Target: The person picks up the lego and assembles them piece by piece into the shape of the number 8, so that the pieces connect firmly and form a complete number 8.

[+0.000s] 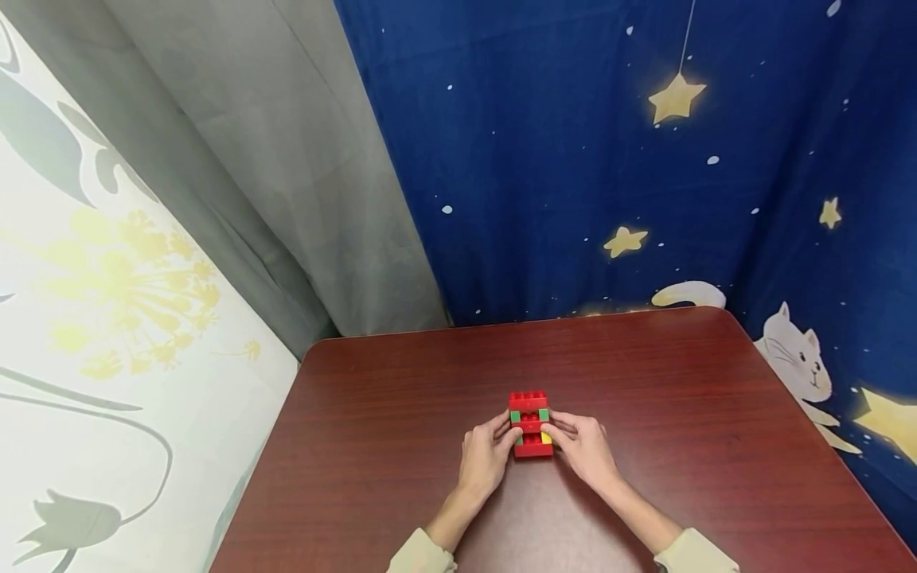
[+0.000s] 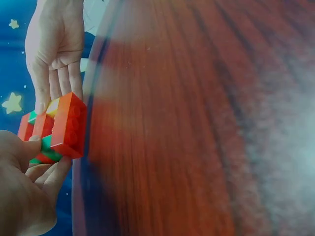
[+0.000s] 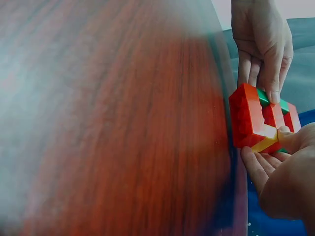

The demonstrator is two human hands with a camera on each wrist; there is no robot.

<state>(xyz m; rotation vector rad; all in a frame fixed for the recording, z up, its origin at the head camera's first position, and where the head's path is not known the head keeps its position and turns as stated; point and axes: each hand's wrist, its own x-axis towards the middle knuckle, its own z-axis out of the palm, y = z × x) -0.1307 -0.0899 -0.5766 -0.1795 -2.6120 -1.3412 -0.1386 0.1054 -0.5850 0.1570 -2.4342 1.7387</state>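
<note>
A small stack of toy building bricks point(image 1: 532, 450) is held between both hands over the table. It has three red layers, with green bricks point(image 1: 515, 416) and one yellow brick point(image 3: 266, 143) between them at the sides. My left hand point(image 1: 484, 460) grips its left side, thumb on the near face and fingers along the side. On the right side my right hand point(image 1: 589, 452) holds it the same way, its thumb by the yellow brick. Studs show on the end red brick point(image 2: 70, 125) in the left wrist view. The fingertips behind the stack are partly hidden.
The brown wooden table point(image 1: 372, 422) has rounded far corners. Behind it hang a grey curtain point(image 1: 286, 159) and a blue curtain point(image 1: 544, 159) with stars and a cat. A white floral curtain point(image 1: 143, 358) is at the left.
</note>
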